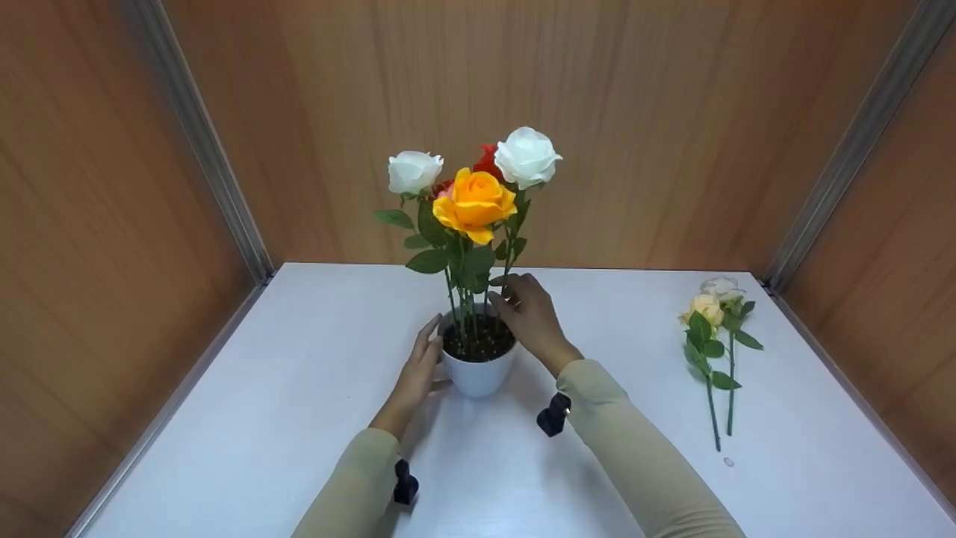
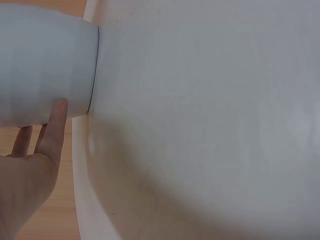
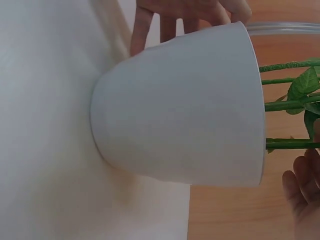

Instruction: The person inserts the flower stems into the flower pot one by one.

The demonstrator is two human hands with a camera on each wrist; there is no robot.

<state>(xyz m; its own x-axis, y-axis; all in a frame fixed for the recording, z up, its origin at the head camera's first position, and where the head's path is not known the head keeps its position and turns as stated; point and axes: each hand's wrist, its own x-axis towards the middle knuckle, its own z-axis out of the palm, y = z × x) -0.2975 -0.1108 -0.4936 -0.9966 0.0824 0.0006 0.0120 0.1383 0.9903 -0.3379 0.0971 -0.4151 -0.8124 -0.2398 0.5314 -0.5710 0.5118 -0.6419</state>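
A white pot (image 1: 479, 376) of dark soil stands upright on the table, holding several upright stems with an orange rose (image 1: 476, 205), white roses (image 1: 527, 157) and red blooms partly hidden behind. The left hand (image 1: 420, 368) rests against the pot's left side; in the left wrist view its fingers (image 2: 59, 116) touch the pot wall (image 2: 45, 65) and look fairly straight. Above the pot's right rim, the right hand (image 1: 532, 317) pinches a green stem between thumb and fingers. The right wrist view shows that hand (image 3: 306, 192) at a stem (image 3: 290, 144) beside the pot (image 3: 180, 110).
Two cut roses, one yellow (image 1: 705, 308) and one pale (image 1: 721, 287), lie on the white table (image 1: 314, 359) at the right, with a small clear ring-like thing (image 1: 729, 462) below them. Wooden panels (image 1: 328, 134) stand at the back and both sides.
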